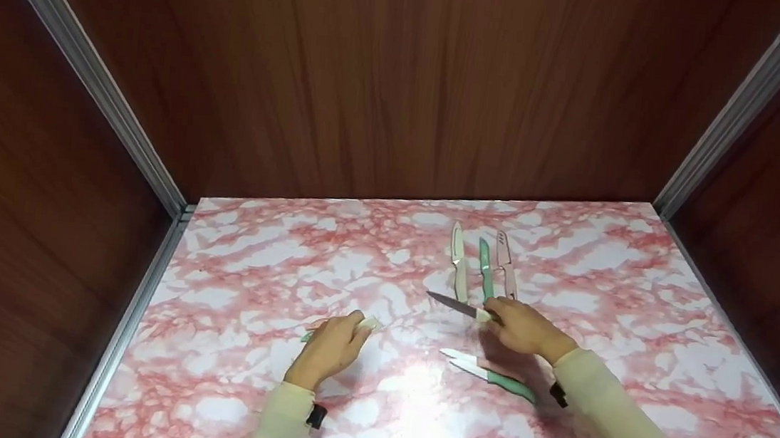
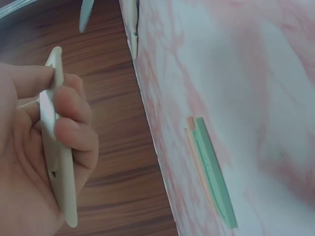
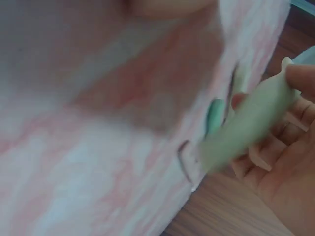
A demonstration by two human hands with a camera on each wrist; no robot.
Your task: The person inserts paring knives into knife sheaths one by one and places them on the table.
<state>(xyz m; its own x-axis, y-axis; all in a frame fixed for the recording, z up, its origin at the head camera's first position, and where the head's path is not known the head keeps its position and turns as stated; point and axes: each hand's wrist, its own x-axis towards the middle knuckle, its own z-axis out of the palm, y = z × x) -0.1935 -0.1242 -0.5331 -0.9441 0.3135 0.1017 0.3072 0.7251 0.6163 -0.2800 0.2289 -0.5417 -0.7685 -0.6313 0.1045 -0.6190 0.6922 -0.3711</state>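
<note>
My right hand point(image 1: 526, 326) grips a knife by its pale handle point(image 3: 246, 128); its steel blade point(image 1: 450, 303) points left, just over the pink marbled table point(image 1: 250, 263). Fingers and thumb of my left hand point(image 1: 331, 346) curl round a cream knife sheath point(image 2: 56, 162), whose tip point(image 1: 369, 323) sticks out past them. A green sheath point(image 2: 214, 172) lies flat on the table by that hand, with a thin peach piece along its side. The right wrist view is blurred.
Three slim pieces lie side by side at the back: cream point(image 1: 457, 261), green point(image 1: 485, 267) and pink point(image 1: 506, 262). A white-bladed knife with a green handle point(image 1: 493, 377) lies beside my right wrist. Brown wood walls point(image 1: 403, 77) close in the back and both sides.
</note>
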